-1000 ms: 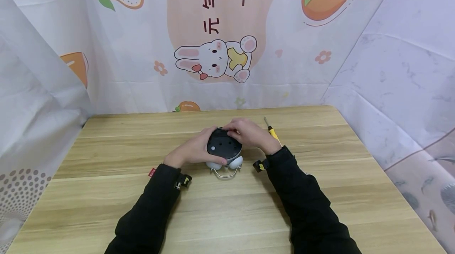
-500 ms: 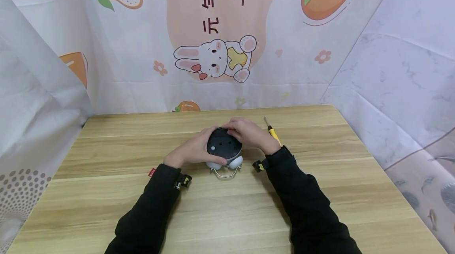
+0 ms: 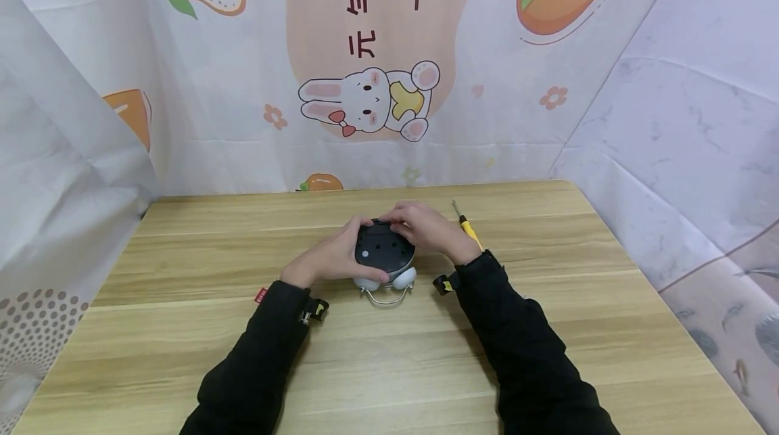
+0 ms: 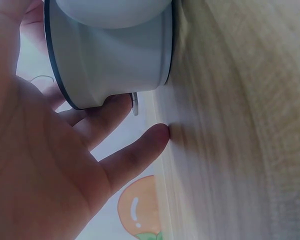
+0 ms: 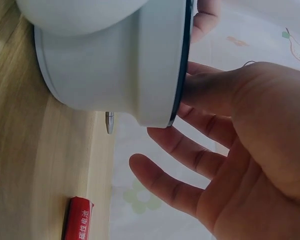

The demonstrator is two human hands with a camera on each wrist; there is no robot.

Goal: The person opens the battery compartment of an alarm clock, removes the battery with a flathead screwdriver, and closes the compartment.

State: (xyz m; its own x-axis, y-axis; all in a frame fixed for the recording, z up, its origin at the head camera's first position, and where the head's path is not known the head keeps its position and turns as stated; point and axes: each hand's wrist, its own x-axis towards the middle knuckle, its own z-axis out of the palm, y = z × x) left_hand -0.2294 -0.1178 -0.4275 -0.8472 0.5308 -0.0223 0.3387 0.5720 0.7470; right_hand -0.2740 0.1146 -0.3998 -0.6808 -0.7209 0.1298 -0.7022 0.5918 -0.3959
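Observation:
A twin-bell alarm clock lies face down on the table, its black back up and its bells and wire handle toward the person. My left hand grips it from the left, thumb along the near side by the bells, fingers at the far side. In the left wrist view its little finger stretches down to the wood. My right hand holds the far right edge, thumb on the black back. Seen from the right wrist, two of its fingers extend past the white casing. A small metal foot sticks out from the casing.
A screwdriver with a yellow and black handle lies right of the clock, partly behind the right wrist. A red battery lies on the wooden table. Printed cloth hangs behind and at both sides.
Fingers of my left hand have shifted slightly at the clock's far left edge. The clock, my right hand and the screwdriver stay in place.

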